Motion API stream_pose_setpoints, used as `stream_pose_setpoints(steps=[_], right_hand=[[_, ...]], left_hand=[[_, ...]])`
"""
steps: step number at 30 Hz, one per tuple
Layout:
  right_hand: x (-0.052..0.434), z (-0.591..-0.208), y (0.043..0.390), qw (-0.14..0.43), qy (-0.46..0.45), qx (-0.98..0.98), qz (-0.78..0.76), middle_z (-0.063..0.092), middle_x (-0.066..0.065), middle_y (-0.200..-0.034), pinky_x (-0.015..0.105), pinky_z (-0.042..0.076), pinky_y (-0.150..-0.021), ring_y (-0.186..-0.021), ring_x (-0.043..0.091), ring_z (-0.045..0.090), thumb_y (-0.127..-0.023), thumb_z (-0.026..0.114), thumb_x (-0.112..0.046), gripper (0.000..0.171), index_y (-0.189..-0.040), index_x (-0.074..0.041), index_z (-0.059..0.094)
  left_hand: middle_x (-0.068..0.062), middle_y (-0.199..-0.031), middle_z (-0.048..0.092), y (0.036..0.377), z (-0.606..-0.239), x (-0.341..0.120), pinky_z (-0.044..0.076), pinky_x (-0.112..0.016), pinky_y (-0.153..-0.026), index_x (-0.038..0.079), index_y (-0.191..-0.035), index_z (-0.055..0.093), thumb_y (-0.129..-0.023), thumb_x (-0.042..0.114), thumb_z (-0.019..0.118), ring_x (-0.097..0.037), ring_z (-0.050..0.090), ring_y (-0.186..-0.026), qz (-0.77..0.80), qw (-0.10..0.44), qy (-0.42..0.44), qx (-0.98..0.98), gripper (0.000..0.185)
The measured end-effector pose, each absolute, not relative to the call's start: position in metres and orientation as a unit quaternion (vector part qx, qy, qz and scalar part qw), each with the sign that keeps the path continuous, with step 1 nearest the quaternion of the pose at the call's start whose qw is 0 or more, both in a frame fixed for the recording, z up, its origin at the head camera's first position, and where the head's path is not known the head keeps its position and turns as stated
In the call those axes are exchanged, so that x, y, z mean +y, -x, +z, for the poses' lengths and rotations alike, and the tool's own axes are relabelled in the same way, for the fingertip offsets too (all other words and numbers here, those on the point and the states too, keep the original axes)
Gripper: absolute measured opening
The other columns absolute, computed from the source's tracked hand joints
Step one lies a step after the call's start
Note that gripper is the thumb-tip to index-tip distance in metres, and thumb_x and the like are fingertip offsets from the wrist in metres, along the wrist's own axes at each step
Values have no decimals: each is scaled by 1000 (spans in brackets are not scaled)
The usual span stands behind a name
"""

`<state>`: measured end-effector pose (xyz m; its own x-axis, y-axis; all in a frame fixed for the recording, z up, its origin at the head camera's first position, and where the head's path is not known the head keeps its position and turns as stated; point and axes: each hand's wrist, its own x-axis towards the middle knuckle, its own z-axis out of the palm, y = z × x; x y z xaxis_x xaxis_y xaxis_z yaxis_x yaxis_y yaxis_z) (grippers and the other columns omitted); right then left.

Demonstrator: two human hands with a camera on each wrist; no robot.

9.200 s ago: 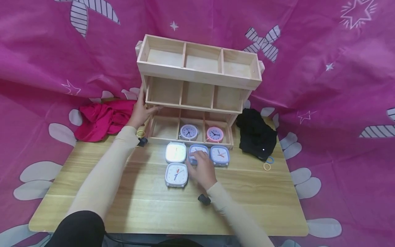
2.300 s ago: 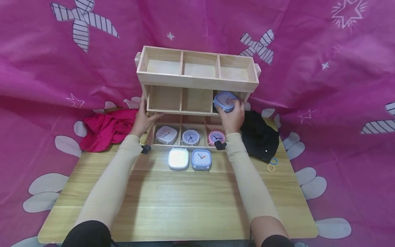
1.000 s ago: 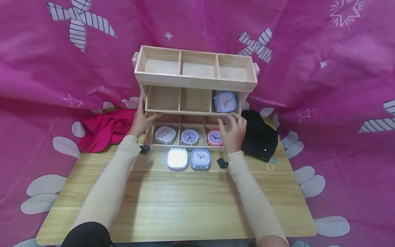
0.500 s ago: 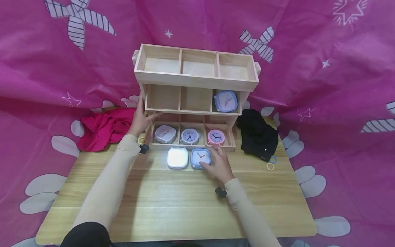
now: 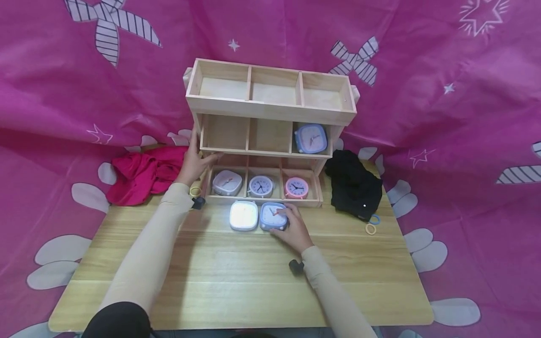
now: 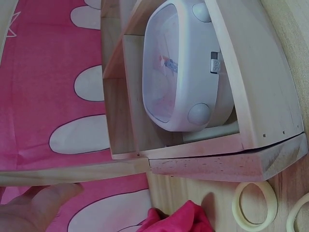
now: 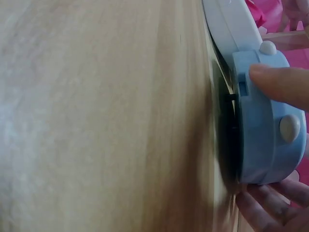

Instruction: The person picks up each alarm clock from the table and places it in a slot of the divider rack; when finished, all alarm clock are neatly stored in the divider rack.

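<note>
- Since half a second ago my right hand has closed in on the blue square clock; before, it only touched the clock's near corner.
- I now grip that clock, thumb on one edge and fingers under the other; it sits on the table just beside the white clock, in front of the wooden shelf.
- The right wrist view shows the clock's edge tilted up off the wood; the head view does not.
- My left hand stays braced against the shelf's left side, fingers relaxed.
- The left wrist view shows a white clock in the lower left compartment and two cream rings on the table.
</note>
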<state>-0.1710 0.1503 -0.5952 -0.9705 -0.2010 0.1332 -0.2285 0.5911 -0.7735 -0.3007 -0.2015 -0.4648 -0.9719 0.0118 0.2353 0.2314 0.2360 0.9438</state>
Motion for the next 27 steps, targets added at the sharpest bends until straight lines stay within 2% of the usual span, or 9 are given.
stream_pose_setpoints(steps=[9, 13, 17, 21, 27], right_hand=[[153, -601, 170, 1, -105, -879, 465, 53, 14, -161, 58, 35, -129, -150, 40, 46, -70, 102, -28, 60, -117, -13, 69], [160, -601, 165, -8, -126, -875, 468, 56, 14, -158, 59, 36, -128, -148, 39, 48, -70, 102, -27, 62, -123, -16, 72], [170, -599, 157, -42, -147, -860, 487, 52, 16, -162, 61, 31, -130, -152, 39, 46, -71, 101, -23, 65, -131, -20, 74], [178, -594, 151, -62, -144, -854, 497, 52, 15, -162, 59, 32, -130, -152, 39, 47, -72, 101, -21, 66, -132, -21, 75], [174, -566, 155, -28, -127, -846, 517, 56, 16, -157, 60, 40, -125, -148, 39, 51, -73, 100, -19, 62, -130, -17, 76]], left_hand=[[-10, -180, 20, 322, -490, -209, 21, -48, -137, 37, -172, -5, -90, 0, 83, -30, 25, -164, -603, 104, 77, -787, 125], [-10, -179, 20, 321, -492, -211, 22, -49, -136, 41, -172, -3, -91, 4, 83, -31, 26, -164, -593, 110, 80, -794, 124], [-12, -179, 20, 320, -491, -212, 21, -51, -136, 41, -172, -3, -91, 6, 84, -33, 25, -164, -589, 109, 81, -796, 124], [-10, -179, 21, 321, -492, -213, 25, -52, -135, 44, -171, -2, -91, 7, 85, -34, 28, -163, -589, 112, 83, -796, 123], [-12, -179, 21, 320, -492, -213, 25, -53, -135, 43, -171, -2, -91, 6, 84, -35, 28, -163, -589, 109, 78, -797, 123]])
